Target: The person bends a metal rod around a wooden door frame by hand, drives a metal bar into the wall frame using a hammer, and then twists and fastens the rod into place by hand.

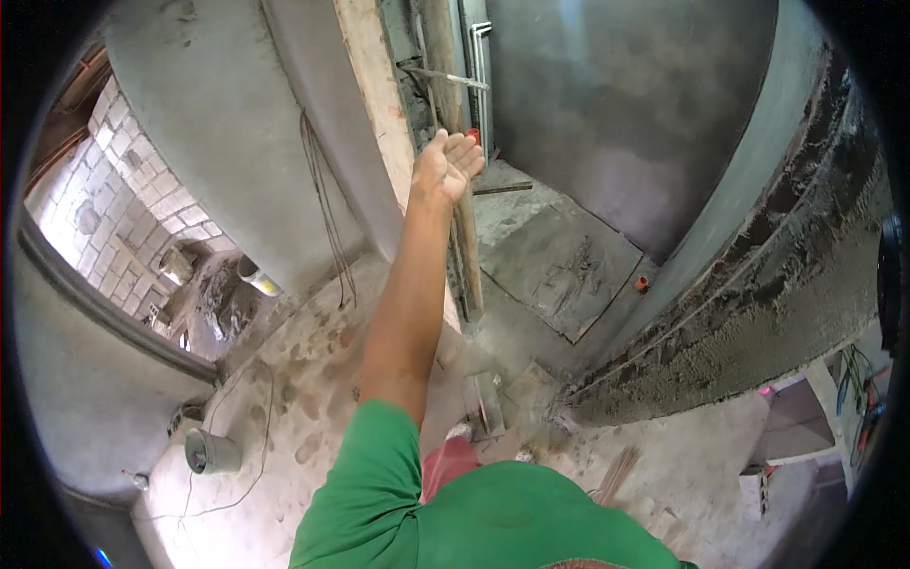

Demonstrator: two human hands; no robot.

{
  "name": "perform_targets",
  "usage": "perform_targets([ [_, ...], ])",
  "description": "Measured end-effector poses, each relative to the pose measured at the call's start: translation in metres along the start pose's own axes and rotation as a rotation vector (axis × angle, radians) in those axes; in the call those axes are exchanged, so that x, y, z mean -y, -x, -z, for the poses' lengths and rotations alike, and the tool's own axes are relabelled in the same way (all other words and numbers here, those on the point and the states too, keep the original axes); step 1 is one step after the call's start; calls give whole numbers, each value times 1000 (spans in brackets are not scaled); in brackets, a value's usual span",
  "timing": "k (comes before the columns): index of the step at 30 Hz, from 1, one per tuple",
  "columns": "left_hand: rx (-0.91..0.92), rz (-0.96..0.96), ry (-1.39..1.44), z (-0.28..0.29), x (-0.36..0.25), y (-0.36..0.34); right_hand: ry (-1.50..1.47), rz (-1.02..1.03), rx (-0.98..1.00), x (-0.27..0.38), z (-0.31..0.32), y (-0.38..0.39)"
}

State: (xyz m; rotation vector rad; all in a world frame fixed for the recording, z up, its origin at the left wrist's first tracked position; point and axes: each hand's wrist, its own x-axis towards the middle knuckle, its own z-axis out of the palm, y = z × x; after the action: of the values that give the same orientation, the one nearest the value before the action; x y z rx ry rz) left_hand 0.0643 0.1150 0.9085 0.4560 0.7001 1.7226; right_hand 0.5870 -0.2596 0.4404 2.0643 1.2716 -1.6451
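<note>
Wooden post (470, 256) just behind fingers (466, 154) of left hand (445, 173), upright beside pale wall edge (387, 104), perhaps as prop; contact unclear; palm turned up, fingers slightly spread, nothing seen held; right hand out of view; white pipes (477, 52) above fingers; white bucket (258, 275) below-left, grey bucket (213, 452) farther down, contents of both unclear

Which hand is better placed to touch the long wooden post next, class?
Left, probably. The left hand is stretched out, open, and overlaps the wooden post in the picture, though contact is unclear. The right hand is out of view, so its reach cannot be judged.
</note>
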Motion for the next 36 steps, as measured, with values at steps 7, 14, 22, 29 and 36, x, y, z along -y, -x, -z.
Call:
perform_targets([
  [7,7,-77,209,-27,-44,-102,-46,-86,-59,51,-12,8],
  [14,117,-90,443,-28,-64,-156,-107,-181,-110,80,-33,26],
  [22,166,-113,411,-1,-63,-174,-97,-202,-113,93,-64,44],
  [29,594,54,-62,63,64,-90,11,-243,-123,83,-88,82],
  [36,920,841,-1690,484,216,180,-44,-419,-26,94,-106,109],
])
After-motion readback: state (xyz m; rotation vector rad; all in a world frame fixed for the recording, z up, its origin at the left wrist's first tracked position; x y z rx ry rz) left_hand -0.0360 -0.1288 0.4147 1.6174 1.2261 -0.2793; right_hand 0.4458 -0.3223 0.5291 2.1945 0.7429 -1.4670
